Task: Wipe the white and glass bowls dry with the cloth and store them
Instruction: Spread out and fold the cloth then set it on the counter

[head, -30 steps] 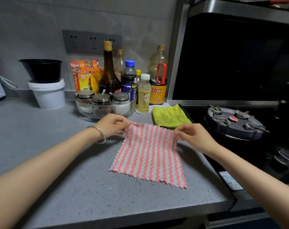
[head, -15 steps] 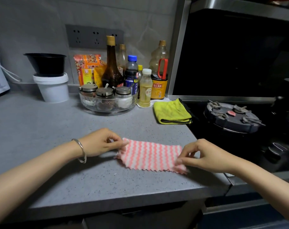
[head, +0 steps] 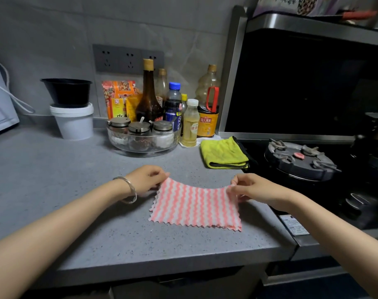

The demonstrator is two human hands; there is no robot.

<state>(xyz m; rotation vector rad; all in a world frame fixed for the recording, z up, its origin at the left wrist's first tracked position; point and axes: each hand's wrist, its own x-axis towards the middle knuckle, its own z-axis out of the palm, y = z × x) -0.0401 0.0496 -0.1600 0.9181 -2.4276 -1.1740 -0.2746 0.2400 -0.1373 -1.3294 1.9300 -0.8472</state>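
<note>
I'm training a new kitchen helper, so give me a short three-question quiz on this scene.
1. True or false: the left hand and the right hand each pinch a far corner of the striped cloth.
2. Which wrist wears the bracelet?
3. Fill in: the black bowl stands on top of a white ____.
Key: 1 true; 2 left; 3 tub.

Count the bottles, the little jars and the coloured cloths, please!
Bottles: 6
Jars: 3
Coloured cloths: 2
Total: 11
</note>
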